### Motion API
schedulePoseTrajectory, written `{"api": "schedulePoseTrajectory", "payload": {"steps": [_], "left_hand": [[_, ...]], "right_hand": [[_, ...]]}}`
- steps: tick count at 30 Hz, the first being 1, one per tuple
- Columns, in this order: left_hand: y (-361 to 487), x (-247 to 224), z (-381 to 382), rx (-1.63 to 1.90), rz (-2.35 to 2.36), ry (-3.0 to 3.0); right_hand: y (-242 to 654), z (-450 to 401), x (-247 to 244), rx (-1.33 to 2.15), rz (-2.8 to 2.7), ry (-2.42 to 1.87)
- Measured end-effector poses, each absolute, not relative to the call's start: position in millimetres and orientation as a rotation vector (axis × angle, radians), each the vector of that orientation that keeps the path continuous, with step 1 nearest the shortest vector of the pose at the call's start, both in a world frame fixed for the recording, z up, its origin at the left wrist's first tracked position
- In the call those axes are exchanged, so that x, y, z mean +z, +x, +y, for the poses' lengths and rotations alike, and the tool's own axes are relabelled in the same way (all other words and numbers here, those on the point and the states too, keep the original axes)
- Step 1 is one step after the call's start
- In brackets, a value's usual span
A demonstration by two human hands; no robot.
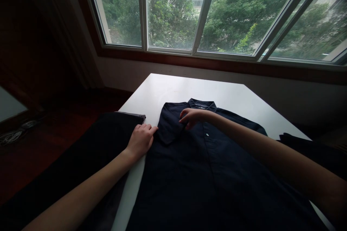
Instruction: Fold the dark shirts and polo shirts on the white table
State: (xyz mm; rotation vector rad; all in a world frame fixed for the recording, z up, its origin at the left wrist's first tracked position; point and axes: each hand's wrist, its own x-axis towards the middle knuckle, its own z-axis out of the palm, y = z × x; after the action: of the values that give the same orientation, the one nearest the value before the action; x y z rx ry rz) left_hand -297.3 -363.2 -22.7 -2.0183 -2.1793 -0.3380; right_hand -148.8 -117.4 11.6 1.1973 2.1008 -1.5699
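Observation:
A dark navy button-up shirt [189, 173] lies spread front up on a white table, its collar [202, 104] toward the window. On the left side, its short sleeve [169, 121] is folded in over the chest. My left hand [142, 138] is closed at the outer edge of that fold, thumb and finger pinching the cloth. Over the chest, just below the collar, my right hand [193, 116] has its fingers bent onto the inner end of the sleeve. Part of its grip is hidden. A small white button [207, 134] shows on the placket.
Another dark garment [108, 133] hangs over the table's left edge, beside my left arm. More dark cloth [303, 144] lies at the right. The white table [189, 85] ends below a sliding window [173, 11]. Pale cables [16, 135] lie on the reddish floor [81, 115].

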Motion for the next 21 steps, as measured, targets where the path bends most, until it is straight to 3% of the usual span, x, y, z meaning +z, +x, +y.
{"api": "schedulePoseTrajectory", "payload": {"steps": [16,21], "left_hand": [[-296,-22,-363,-0.343,-2.205,-1.965],[-296,-20,-361,-0.312,-2.229,-2.028]], "right_hand": [[-137,-114,-7,-1.291,2.286,1.264],[-146,-110,0,-0.843,2.636,1.193]]}}
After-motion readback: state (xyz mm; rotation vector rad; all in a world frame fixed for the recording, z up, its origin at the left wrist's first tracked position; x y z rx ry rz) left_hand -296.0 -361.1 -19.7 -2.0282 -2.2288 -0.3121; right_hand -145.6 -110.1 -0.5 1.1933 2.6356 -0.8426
